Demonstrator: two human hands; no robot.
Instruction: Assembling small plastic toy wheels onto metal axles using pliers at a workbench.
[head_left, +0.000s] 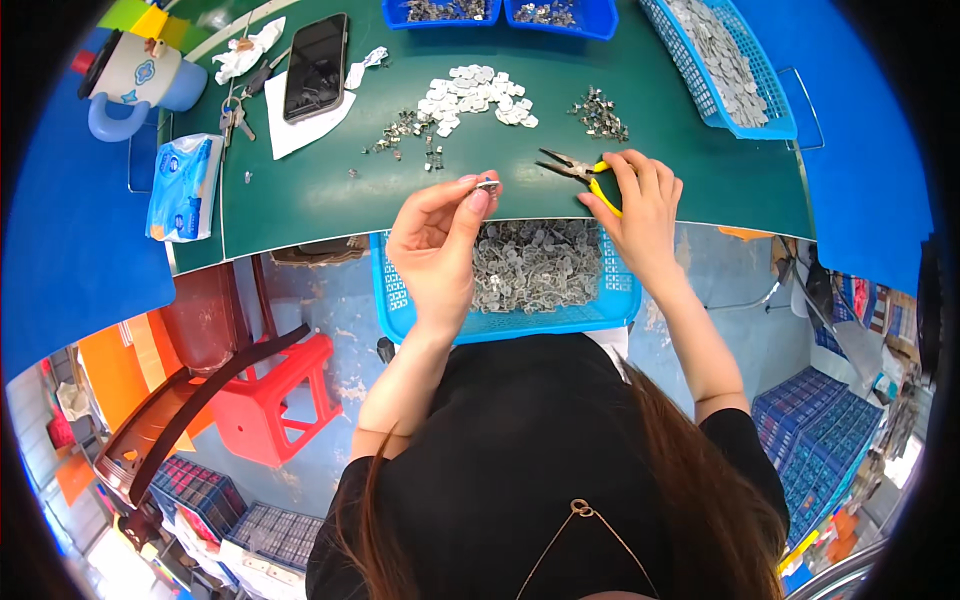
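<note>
Between the thumb and fingertips of my left hand [437,235] is a small flat whitish piece [487,185] with metal on it, pinched above the table's near edge. My right hand [647,205] has its fingers around the yellow handles of long-nosed pliers [581,171]. Their jaws are parted and point left toward the small piece, apart from it. Farther off lies a heap of white flat pieces [470,97], with small metal parts [402,130] at its near left. A second pile of metal parts [600,115] is beyond the pliers.
Below the green table's [320,195] edge, a blue basket [510,325] of small pieces sits at my lap. Blue trays [565,28] and another basket [765,130] stand at the back. Phone [316,65], keys [235,118], mug [140,75], tissue pack [183,185] are left; a red stool [265,415] is below.
</note>
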